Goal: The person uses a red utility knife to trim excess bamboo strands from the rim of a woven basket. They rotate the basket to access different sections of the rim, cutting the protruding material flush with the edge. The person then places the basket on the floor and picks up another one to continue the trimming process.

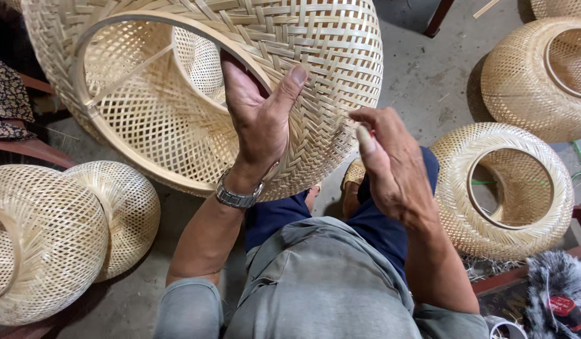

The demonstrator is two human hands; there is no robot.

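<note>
While the woven bamboo shade (196, 94) is clamped at its hoop rim by the left hand (259, 119), above the lap, the right hand (391, 163), pinched on something unidentifiable beside it, should be kept steady.

Single head cam, looks steeply down, close on hands and lap, floor w/ baskets around

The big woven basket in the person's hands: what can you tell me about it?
The basket is a large rounded shell of pale bamboo-like strips, open lattice inside and tighter herringbone weave near the mouth. A thin hoop rims its wide opening, which faces the camera; a smaller round hole shows at the far end. It is held tilted above the lap. The left hand grips the rim, fingers inside, thumb outside. The right hand is at its outer wall.
</note>
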